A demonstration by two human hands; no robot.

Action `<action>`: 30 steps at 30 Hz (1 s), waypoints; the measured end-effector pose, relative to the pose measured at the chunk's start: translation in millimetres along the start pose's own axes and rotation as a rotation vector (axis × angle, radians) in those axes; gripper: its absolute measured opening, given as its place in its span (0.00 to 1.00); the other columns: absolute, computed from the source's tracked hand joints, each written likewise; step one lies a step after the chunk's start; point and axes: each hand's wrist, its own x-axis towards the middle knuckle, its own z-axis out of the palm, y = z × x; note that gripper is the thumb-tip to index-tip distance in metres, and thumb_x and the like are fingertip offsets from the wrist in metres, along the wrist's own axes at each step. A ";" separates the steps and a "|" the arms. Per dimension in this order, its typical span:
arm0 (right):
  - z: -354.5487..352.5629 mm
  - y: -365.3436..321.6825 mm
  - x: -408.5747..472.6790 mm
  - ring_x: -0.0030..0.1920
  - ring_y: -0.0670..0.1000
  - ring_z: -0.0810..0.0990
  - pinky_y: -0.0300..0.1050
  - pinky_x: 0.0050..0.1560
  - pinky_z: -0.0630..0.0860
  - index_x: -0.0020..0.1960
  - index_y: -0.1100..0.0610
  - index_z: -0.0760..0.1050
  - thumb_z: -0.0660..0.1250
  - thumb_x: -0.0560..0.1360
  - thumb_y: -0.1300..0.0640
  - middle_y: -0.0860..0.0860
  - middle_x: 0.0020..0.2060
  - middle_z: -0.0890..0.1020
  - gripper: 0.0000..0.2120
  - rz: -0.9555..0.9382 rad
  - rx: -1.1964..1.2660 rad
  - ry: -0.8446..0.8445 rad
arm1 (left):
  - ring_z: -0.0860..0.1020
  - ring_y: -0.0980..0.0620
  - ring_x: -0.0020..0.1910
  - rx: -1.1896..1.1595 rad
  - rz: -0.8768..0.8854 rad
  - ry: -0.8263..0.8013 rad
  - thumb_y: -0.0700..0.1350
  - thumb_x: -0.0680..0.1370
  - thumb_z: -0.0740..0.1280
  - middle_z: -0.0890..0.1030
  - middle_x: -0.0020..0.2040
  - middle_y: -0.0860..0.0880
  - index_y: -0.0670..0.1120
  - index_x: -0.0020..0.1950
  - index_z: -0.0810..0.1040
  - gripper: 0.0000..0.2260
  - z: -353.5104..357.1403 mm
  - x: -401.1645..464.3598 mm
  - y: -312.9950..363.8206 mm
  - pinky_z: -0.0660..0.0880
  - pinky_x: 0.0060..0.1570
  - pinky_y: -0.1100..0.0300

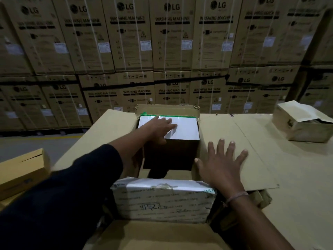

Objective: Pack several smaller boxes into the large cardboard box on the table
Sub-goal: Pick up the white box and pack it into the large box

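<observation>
The large open brown cardboard box (167, 109) holds two smaller boxes: a white-topped dark-sided box (182, 130) at the far end and a white tape-wrapped box (164, 201) nearest the person. The left hand (158, 127) lies flat, fingers slightly spread, on the white top. The right hand (221, 163) presses, fingers splayed, on the right flap (252, 150).

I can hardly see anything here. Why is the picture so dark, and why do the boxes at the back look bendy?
Head view: dim light; the white-topped small box under the left hand is brightest. The wide lens bows the stacked brown cartons, their print blurred.
</observation>
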 end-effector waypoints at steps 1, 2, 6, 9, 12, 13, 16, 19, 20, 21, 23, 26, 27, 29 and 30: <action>0.7 -0.6 -0.1 0.81 0.69 0.39 0.80 0.72 0.37 0.84 0.52 0.47 0.45 0.81 0.31 0.59 0.84 0.45 0.39 0.000 0.000 0.001 | 0.73 0.41 0.71 -0.050 0.016 -0.007 0.55 0.75 0.71 0.71 0.75 0.43 0.49 0.80 0.63 0.35 -13.2 0.7 -4.7 0.70 0.69 0.40; 0.9 -1.1 -0.3 0.81 0.69 0.39 0.79 0.72 0.37 0.85 0.52 0.47 0.44 0.81 0.31 0.59 0.84 0.45 0.39 -0.001 -0.003 0.003 | 0.77 0.43 0.66 -0.101 0.022 -0.011 0.53 0.77 0.70 0.75 0.72 0.44 0.49 0.78 0.67 0.31 -26.4 1.1 -10.4 0.74 0.64 0.45; 1.1 -1.4 -1.7 0.81 0.69 0.39 0.79 0.72 0.37 0.85 0.52 0.45 0.42 0.81 0.31 0.59 0.84 0.44 0.38 -0.012 -0.022 0.006 | 0.79 0.48 0.56 -0.252 -0.072 0.136 0.47 0.84 0.62 0.81 0.60 0.45 0.52 0.74 0.72 0.18 -64.6 1.4 -38.0 0.75 0.53 0.55; 1.0 -3.0 -1.8 0.81 0.69 0.39 0.79 0.72 0.38 0.85 0.52 0.45 0.41 0.81 0.31 0.59 0.84 0.43 0.39 -0.009 -0.038 -0.001 | 0.75 0.41 0.68 -0.037 -0.209 0.442 0.44 0.81 0.66 0.74 0.71 0.40 0.50 0.83 0.55 0.33 -56.2 19.1 -57.4 0.70 0.69 0.42; 0.7 -3.3 -1.4 0.81 0.69 0.41 0.80 0.72 0.39 0.85 0.52 0.47 0.40 0.81 0.32 0.60 0.84 0.45 0.39 -0.007 -0.040 0.009 | 0.47 0.36 0.82 -0.002 -0.428 0.455 0.44 0.79 0.68 0.48 0.84 0.40 0.53 0.84 0.40 0.44 -30.3 41.3 -68.1 0.48 0.77 0.30; 0.5 -2.4 -1.0 0.81 0.69 0.41 0.79 0.72 0.39 0.85 0.52 0.46 0.40 0.81 0.32 0.59 0.84 0.45 0.38 -0.005 -0.044 -0.001 | 0.42 0.35 0.82 -0.038 -0.464 0.402 0.48 0.79 0.67 0.42 0.84 0.41 0.54 0.83 0.37 0.45 -17.3 47.0 -67.9 0.45 0.76 0.28; -0.4 1.1 0.1 0.81 0.69 0.38 0.79 0.73 0.38 0.85 0.51 0.42 0.39 0.81 0.32 0.59 0.84 0.41 0.38 -0.001 -0.055 -0.042 | 0.40 0.36 0.82 -0.164 -0.508 0.111 0.60 0.84 0.54 0.39 0.84 0.44 0.59 0.83 0.38 0.33 28.0 54.1 -62.1 0.42 0.74 0.26; -2.9 0.4 0.4 0.81 0.69 0.38 0.79 0.72 0.38 0.85 0.52 0.41 0.35 0.79 0.33 0.59 0.83 0.41 0.39 -0.010 -0.053 -0.047 | 0.43 0.38 0.83 -0.299 -0.581 0.014 0.65 0.84 0.50 0.43 0.85 0.46 0.60 0.83 0.41 0.31 56.0 47.2 -57.3 0.42 0.75 0.27; -3.7 -1.0 0.3 0.81 0.69 0.37 0.79 0.72 0.38 0.85 0.52 0.42 0.36 0.80 0.33 0.59 0.83 0.41 0.38 -0.014 -0.050 -0.050 | 0.43 0.38 0.83 -0.310 -0.583 0.014 0.65 0.84 0.49 0.43 0.85 0.46 0.60 0.83 0.41 0.31 57.2 45.9 -58.2 0.42 0.75 0.27; -4.9 -2.7 0.4 0.81 0.69 0.37 0.80 0.72 0.38 0.85 0.52 0.42 0.37 0.81 0.33 0.60 0.83 0.41 0.38 -0.019 -0.047 -0.053 | 0.42 0.38 0.83 -0.319 -0.571 0.008 0.66 0.84 0.49 0.42 0.85 0.46 0.60 0.83 0.41 0.31 54.5 44.7 -59.5 0.41 0.75 0.28; -7.5 -5.9 1.8 0.81 0.70 0.38 0.80 0.72 0.38 0.85 0.53 0.43 0.41 0.82 0.33 0.60 0.83 0.42 0.37 -0.021 -0.038 -0.058 | 0.42 0.39 0.83 -0.300 -0.523 -0.040 0.67 0.83 0.50 0.41 0.85 0.48 0.60 0.83 0.39 0.33 46.4 41.2 -66.5 0.41 0.75 0.28; -7.9 -7.5 2.7 0.81 0.70 0.40 0.80 0.72 0.39 0.85 0.53 0.45 0.44 0.82 0.33 0.61 0.83 0.44 0.38 -0.015 -0.050 -0.075 | 0.42 0.39 0.83 -0.281 -0.437 -0.127 0.66 0.82 0.59 0.39 0.84 0.48 0.60 0.83 0.38 0.38 39.7 23.4 -77.0 0.45 0.76 0.29; -7.3 -7.4 3.1 0.81 0.70 0.41 0.80 0.72 0.39 0.85 0.53 0.46 0.44 0.82 0.33 0.61 0.83 0.45 0.38 -0.012 -0.051 -0.083 | 0.41 0.39 0.83 -0.278 -0.412 -0.137 0.64 0.81 0.61 0.39 0.84 0.47 0.60 0.83 0.37 0.40 40.5 15.4 -78.8 0.45 0.77 0.30; -6.7 -8.1 3.6 0.81 0.70 0.42 0.79 0.73 0.40 0.84 0.54 0.47 0.45 0.82 0.33 0.61 0.83 0.46 0.38 -0.005 -0.047 -0.097 | 0.41 0.39 0.83 -0.261 -0.377 -0.144 0.63 0.81 0.62 0.39 0.84 0.45 0.58 0.83 0.38 0.41 40.7 -3.7 -78.7 0.44 0.79 0.34; -7.6 -8.7 4.1 0.81 0.70 0.42 0.78 0.74 0.39 0.84 0.54 0.47 0.45 0.82 0.33 0.61 0.83 0.46 0.38 -0.006 -0.042 -0.101 | 0.41 0.39 0.83 -0.246 -0.370 -0.141 0.62 0.82 0.62 0.38 0.84 0.45 0.57 0.83 0.38 0.40 40.2 -13.6 -77.7 0.43 0.79 0.34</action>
